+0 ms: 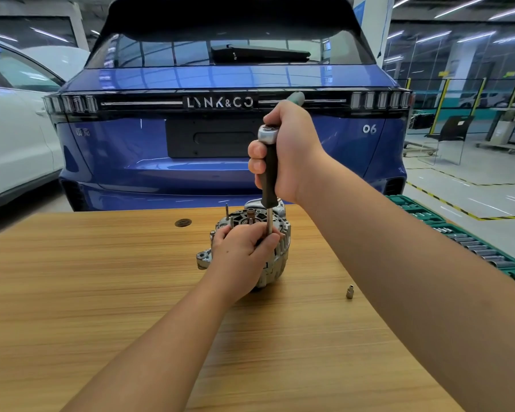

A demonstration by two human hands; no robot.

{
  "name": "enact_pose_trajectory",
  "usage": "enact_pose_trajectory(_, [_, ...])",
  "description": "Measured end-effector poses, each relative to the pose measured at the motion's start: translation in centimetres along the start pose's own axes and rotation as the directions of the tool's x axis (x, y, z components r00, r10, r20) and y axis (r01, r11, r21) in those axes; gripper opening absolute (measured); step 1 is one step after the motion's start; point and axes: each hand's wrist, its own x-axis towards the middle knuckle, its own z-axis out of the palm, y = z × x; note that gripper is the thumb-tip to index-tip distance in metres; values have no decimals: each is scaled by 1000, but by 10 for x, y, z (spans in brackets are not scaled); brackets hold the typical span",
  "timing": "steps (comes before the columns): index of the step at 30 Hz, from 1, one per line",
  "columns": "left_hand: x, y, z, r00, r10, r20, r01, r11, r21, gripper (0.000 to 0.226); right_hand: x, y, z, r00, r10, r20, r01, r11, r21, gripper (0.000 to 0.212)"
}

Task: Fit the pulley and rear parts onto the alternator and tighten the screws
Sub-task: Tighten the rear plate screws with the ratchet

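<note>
While the right hand (292, 150) is gripping an upright ratchet driver (268, 176) and the left hand (244, 248) is clasping the alternator (275, 263) near the counter's (101, 263) far edge, any tilt is risking slippage.

The surface (101, 292) is matt, straight-grained wood. On it, the alternator (275, 263) is rough, dull cast metal. The driver (268, 171) has a matt black grip, bright polished steel shank and cap. Behind, the car (235, 179) gleams glossy blue.

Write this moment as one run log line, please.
right hand grips ratchet driver upright | left hand steadies shaft on alternator | loose socket on table
</note>
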Motion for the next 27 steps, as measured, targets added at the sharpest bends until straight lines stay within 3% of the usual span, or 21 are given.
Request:
enact_pose_trajectory(5, [-2,5,-2,1000,-3,11,3,1000,-19,24,-3,5,0,998,-62,-9,63,993,99,18])
enact_pose_trajectory(10, [-2,10,-5,998,-29,47,28,999,18,24,-6,26,-6,930,-344,-127,365,902,230,15])
enact_pose_trajectory(12, [-3,11,-7,998,-35,50,35,999,-1,24,-6,36,-9,833,-541,-121,552,828,98,19])
enact_pose_trajectory(14, [-5,13,-9,997,-44,62,46,999,-29,26,-7,47,-9,658,-752,-33,733,650,-201,21])
enact_pose_trajectory(15, [-5,13,-10,996,-50,72,54,997,-46,28,-7,51,-10,589,-807,33,774,552,-310,21])
enact_pose_trajectory(16, [-5,14,-12,995,-57,83,62,996,-62,29,-8,53,-11,566,-820,85,785,504,-359,21])
enact_pose_trajectory(18, [-5,15,-14,992,-71,104,80,993,-85,30,-9,52,-16,643,-752,143,748,577,-329,22])
enact_pose_trajectory(21, [-3,17,-17,989,-84,120,96,990,-99,31,-9,42,-28,804,-532,266,575,810,-116,30])
enact_pose_trajectory(24, [-3,17,-20,985,-95,146,111,988,-105,30,-5,33,-35,860,-419,292,447,894,-34,36])
enact_pose_trajectory(27, [-3,18,-22,981,-105,164,123,987,-104,30,-5,35,-36,863,-430,267,451,892,-20,27])
